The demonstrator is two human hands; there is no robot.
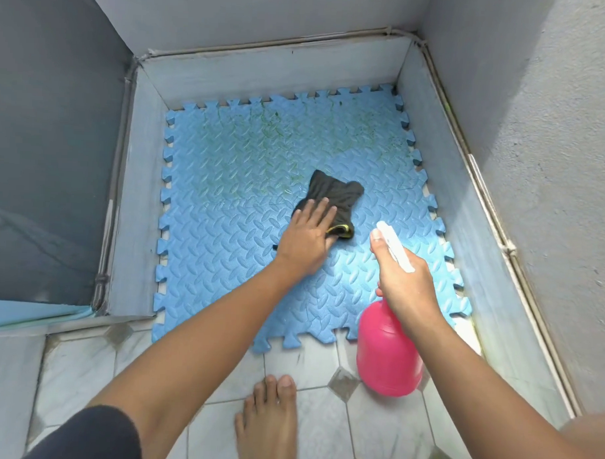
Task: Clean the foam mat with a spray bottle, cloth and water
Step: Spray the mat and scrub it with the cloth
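walls: grey, rough | floor: pale marbled tile | light: daylight

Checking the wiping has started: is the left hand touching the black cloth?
Touching. The head view shows the left hand lying flat over the near end of the black cloth, pressing it onto the blue foam mat.
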